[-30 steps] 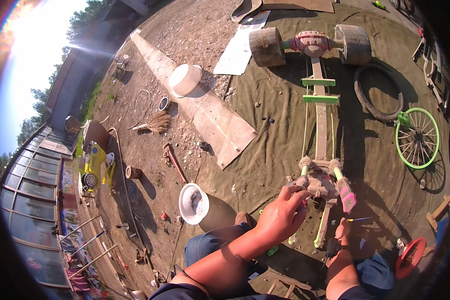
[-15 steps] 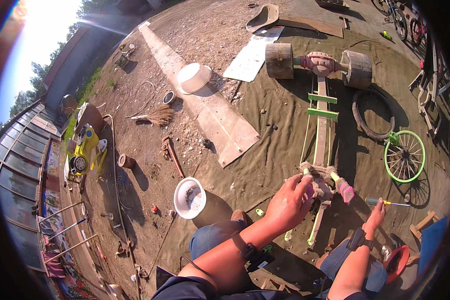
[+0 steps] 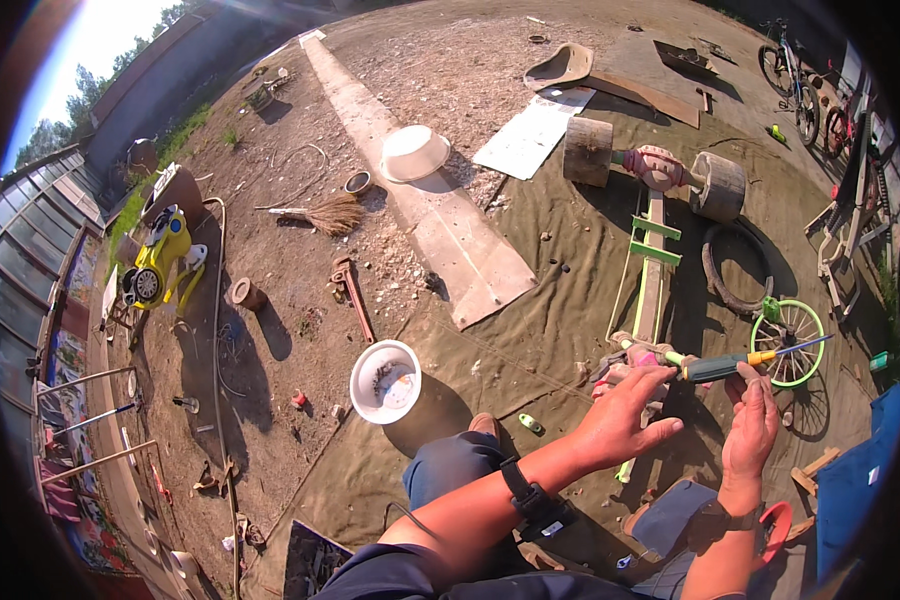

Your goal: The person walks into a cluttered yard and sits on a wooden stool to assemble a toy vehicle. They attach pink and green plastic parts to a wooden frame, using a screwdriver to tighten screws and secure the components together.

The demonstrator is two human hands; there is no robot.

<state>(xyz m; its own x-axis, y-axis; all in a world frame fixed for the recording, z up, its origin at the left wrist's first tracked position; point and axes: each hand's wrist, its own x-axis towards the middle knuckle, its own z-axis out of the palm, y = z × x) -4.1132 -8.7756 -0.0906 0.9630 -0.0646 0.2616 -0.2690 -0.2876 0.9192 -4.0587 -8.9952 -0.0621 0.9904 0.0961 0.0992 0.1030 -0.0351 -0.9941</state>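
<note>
A screwdriver (image 3: 718, 366) with a green and yellow handle is held up level, its blade toward the right. My right hand (image 3: 752, 435) pinches it near the yellow collar. Beside the handle's butt end, the fingers of my left hand (image 3: 622, 425) are stretched out with the thumb apart; whether they touch it I cannot tell. Behind both hands lies a long metal frame (image 3: 650, 300) with green brackets and pink-painted joints. Its near crosspiece is partly hidden by my left hand. At the far end, two dusty wheels (image 3: 588, 152) flank a pink axle housing (image 3: 656, 167).
Right of the frame lie a black tyre (image 3: 715, 270) and a green-rimmed spoked wheel (image 3: 823, 362). To the left are a white bucket (image 3: 410, 385), a red pipe wrench (image 3: 354, 300), a straw broom (image 3: 335, 214) and an upturned basin (image 3: 416, 152). Blue cloth (image 3: 865, 490) hangs at the right.
My right hand has raised the screwdriver and brought it leftward, up to my left hand. My left hand has come away from the frame's pink joint, its fingers now extended.
</note>
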